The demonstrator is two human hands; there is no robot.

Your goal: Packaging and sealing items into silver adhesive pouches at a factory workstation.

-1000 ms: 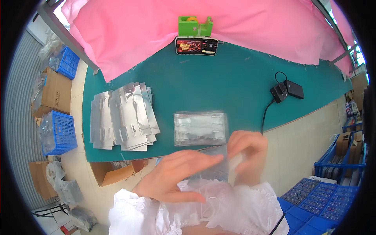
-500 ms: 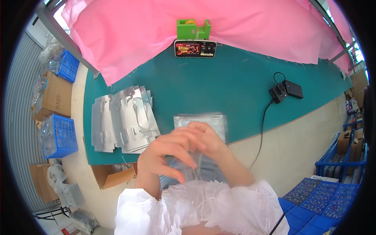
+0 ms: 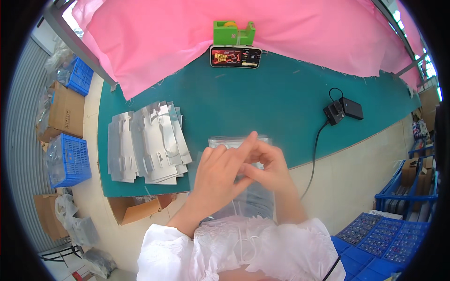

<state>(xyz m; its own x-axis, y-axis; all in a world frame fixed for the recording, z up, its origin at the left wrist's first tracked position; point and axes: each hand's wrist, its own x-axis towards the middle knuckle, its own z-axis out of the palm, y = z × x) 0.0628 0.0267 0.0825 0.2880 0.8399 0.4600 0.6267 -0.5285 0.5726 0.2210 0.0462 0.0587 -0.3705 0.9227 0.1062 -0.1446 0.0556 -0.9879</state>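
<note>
My left hand and my right hand meet at the fingertips over the table's front edge. Both are closed, with fingers bent and pinched together. A thin clear plastic sheet hangs beneath them, faint against my clothes; its upper part is hidden behind the fingers. The right thumb and forefinger form a loop beside the left fingertips. Just beyond the hands lies a flat pile of clear plastic pieces, partly covered by them. To the left, overlapping silvery plastic sheets with cut-out slots lie in a fanned stack.
A phone leans against a green tape dispenser by the pink cloth. A black adapter and cable lie right. Blue crates and cartons stand left; blue trays of small parts sit lower right.
My left hand has moved up and right, its spread fingers now drawn together against the right hand. The right hand has turned and shifted slightly right.
</note>
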